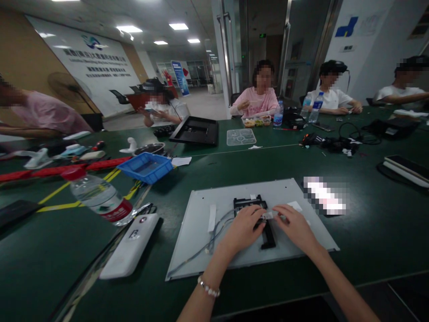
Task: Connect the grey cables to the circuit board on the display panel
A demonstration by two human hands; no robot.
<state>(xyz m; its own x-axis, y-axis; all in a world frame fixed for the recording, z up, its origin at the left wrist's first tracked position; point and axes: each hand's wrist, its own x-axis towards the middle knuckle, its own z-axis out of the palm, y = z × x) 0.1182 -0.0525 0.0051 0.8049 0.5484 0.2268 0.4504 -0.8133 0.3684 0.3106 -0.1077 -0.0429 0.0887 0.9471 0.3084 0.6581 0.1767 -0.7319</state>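
A flat pale-grey panel [194,223] lies on the table, with a black plastic bracket [269,237] on its middle. My left hand [246,226] rests over the bracket, fingers curled and closed; what sits between their tips is hidden. Close beside it, my right hand [296,226] has its thumb and fingers pinched at a small pale strip [268,215] that reaches toward the left fingertips. Thin grey cables [214,235] run from under my left hand across the panel. A white strip [212,218] is stuck on the panel's left part.
Left of the panel are a white power bank [132,246], a water bottle [103,199] and a blue tray [147,169]. A lit phone [323,197] lies to the right. Behind stand a black tray [196,130] and a clear lid [240,137]. Several people sit around the table.
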